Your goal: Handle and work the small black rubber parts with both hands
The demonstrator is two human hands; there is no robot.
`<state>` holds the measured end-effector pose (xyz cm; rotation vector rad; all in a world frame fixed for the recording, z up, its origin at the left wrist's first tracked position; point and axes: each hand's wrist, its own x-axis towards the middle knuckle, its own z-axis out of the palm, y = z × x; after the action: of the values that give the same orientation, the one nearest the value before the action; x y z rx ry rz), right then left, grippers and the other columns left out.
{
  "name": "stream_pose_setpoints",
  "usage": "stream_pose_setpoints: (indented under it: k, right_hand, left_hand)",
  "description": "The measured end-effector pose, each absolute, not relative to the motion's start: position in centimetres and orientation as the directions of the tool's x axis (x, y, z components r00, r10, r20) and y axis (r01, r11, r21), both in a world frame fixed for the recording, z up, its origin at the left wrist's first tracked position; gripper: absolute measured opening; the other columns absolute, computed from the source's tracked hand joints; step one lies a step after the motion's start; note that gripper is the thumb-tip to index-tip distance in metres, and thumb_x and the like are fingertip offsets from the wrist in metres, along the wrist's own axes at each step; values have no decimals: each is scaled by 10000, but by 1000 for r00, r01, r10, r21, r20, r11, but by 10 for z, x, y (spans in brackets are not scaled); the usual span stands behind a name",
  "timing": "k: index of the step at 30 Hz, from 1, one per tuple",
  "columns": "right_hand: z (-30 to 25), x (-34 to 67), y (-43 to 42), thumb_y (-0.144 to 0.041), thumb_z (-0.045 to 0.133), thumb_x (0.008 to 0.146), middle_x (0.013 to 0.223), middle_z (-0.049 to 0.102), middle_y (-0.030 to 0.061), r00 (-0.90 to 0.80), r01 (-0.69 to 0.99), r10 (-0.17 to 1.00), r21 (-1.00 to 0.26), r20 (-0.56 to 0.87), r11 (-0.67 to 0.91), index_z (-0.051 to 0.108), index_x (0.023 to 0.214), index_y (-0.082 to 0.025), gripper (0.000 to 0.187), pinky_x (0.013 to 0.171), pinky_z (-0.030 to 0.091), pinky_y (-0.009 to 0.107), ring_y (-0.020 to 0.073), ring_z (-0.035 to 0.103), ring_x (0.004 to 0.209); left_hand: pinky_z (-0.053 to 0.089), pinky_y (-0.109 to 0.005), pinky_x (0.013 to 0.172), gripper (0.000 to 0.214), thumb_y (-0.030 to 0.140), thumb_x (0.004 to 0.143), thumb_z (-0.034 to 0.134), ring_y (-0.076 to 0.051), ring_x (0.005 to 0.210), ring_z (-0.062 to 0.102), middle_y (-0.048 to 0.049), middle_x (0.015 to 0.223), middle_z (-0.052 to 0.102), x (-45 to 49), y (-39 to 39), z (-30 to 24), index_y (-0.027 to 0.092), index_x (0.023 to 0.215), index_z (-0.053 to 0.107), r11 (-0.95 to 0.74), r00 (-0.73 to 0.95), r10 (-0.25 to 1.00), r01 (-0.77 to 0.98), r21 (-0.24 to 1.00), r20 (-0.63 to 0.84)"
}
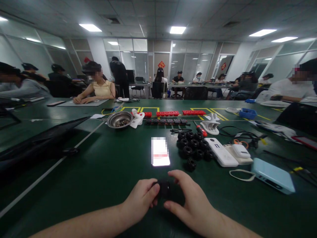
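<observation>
My left hand (146, 195) pinches a black cylindrical part (164, 189) between thumb and fingers, low over the green table. Around the other side of that part curves my right hand (189, 195), thumb and fingers spread apart, with a gap to it. Just beyond the hands lies a lit phone (160, 160), its screen partly blurred out. To its right sits a cluster of several black ring-shaped parts (188, 149), with a single similar black part (191, 164) in front of them.
Farther back are a metal bowl (120, 119) with small pieces, red strips (167, 113), a black strip (167, 122) and a screwdriver (201, 129). At right lie a white power bank (221, 152), a light-blue box (273, 175) and cables. A black sheet (42, 140) lies left. People sit beyond.
</observation>
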<state>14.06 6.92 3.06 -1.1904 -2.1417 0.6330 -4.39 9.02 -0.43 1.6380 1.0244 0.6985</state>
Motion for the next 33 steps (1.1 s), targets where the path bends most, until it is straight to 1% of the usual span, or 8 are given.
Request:
stream_pose_setpoints:
  k: [3, 6, 13, 18, 21, 24, 29, 33]
  right_hand:
    - [31, 140, 72, -317, 450, 834, 795, 603, 29, -383, 600, 919, -732, 93, 324, 510, 976, -181, 206, 620, 432, 277, 161, 555, 701]
    - [30, 138, 74, -295, 414, 861, 675, 580, 12, -434, 639, 900, -694, 29, 331, 551, 766, -173, 206, 563, 409, 255, 143, 532, 618]
    - [24, 137, 69, -185, 593, 747, 881, 574, 58, -511, 572, 800, -570, 315, 590, 503, 928, -163, 203, 698, 432, 293, 178, 525, 800]
    - [30, 138, 68, -309, 677, 667, 929, 580, 56, -425, 607, 882, -659, 204, 444, 464, 1028, -172, 441, 691, 435, 309, 191, 537, 796]
    - [31, 138, 70, -312, 490, 821, 751, 587, 14, -420, 635, 905, -687, 76, 352, 523, 866, -187, 137, 582, 414, 264, 151, 533, 656]
    - [30, 137, 70, -295, 470, 835, 727, 585, 29, -457, 663, 884, -624, 99, 413, 548, 796, -170, 152, 595, 409, 272, 158, 529, 661]
    - [31, 138, 68, -263, 613, 726, 963, 581, 71, -469, 613, 849, -602, 243, 512, 494, 1029, -164, 341, 738, 419, 315, 196, 532, 849]
    - [32, 138, 69, -314, 491, 816, 774, 600, 25, -402, 652, 910, -665, 105, 365, 537, 870, -183, 149, 601, 423, 277, 162, 545, 680]
  left_hand:
    - [361, -204, 439, 562, 641, 758, 298, -116, 471, 474, -6, 543, 484, -45, 89, -4, 123, 689, 505, -141, 501, 865, 303, 943, -32]
    - [371, -206, 473, 539, 611, 781, 301, -123, 505, 492, -12, 557, 505, -46, 89, -3, 125, 694, 519, -196, 523, 852, 363, 911, -25]
    - [335, -203, 437, 612, 714, 694, 305, -119, 459, 465, 11, 512, 477, -46, 90, -5, 134, 696, 502, -154, 509, 860, 330, 931, -38]
    - [324, -199, 453, 544, 650, 727, 367, -115, 497, 449, 14, 557, 467, -46, 89, -1, 130, 707, 528, -193, 496, 868, 365, 911, -15]
    - [321, -200, 447, 539, 644, 729, 373, -115, 495, 443, 16, 555, 456, -46, 89, -2, 130, 708, 534, -191, 491, 871, 377, 906, -21]
    - [335, -205, 449, 545, 651, 715, 386, -119, 490, 451, 14, 545, 464, -46, 90, -6, 125, 722, 529, -145, 498, 866, 351, 925, -53]
    - [327, -197, 424, 516, 627, 722, 405, -104, 456, 431, 27, 536, 450, -46, 91, -6, 123, 757, 508, -72, 489, 869, 277, 958, -76]
    - [328, -188, 442, 477, 593, 731, 437, -95, 498, 428, 22, 599, 454, -46, 90, 0, 128, 785, 525, -156, 505, 863, 268, 951, -1]
